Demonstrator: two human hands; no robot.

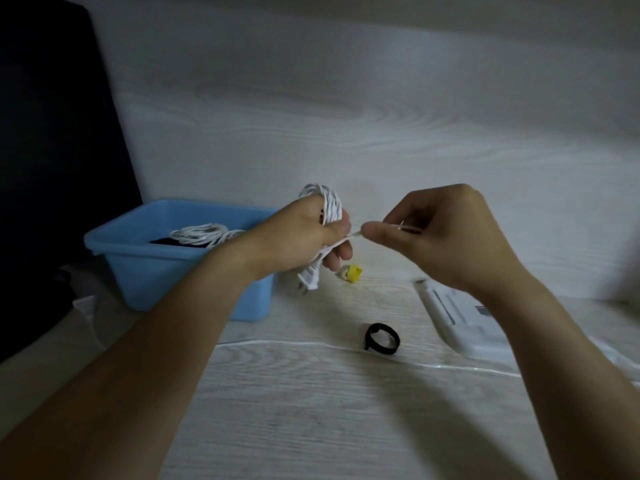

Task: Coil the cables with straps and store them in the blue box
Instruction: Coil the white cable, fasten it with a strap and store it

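We see the left hand [304, 237] raised over the desk [311, 410], its grip closed around a coiled bundle of white cable [323, 202]. The coil's loops stick up past the fingers toward 12 o'clock; the white plug [309, 279] hangs below the palm toward 6 o'clock.

At 3 o'clock from the left hand, the right hand [446, 237] pinches a thin white strand [349, 237] between thumb and forefinger. The strand runs taut between the two hands. We cannot tell whether it is the cable's loose end or a strap.

The blue box [166, 271] sits on the desk at 9 o'clock from the left hand, partly behind the left forearm. Inside it we note another coil of white cable [204, 234] lying on something dark.

On the desk, just below the left hand, lies a small yellow piece [354, 274]. At 6 o'clock from the hands a black strap [381, 339] is curled into a ring. A white flat device [460, 323] lies at 4 o'clock, partly under the right wrist. A dark panel [52, 150] stands at far 9 o'clock.
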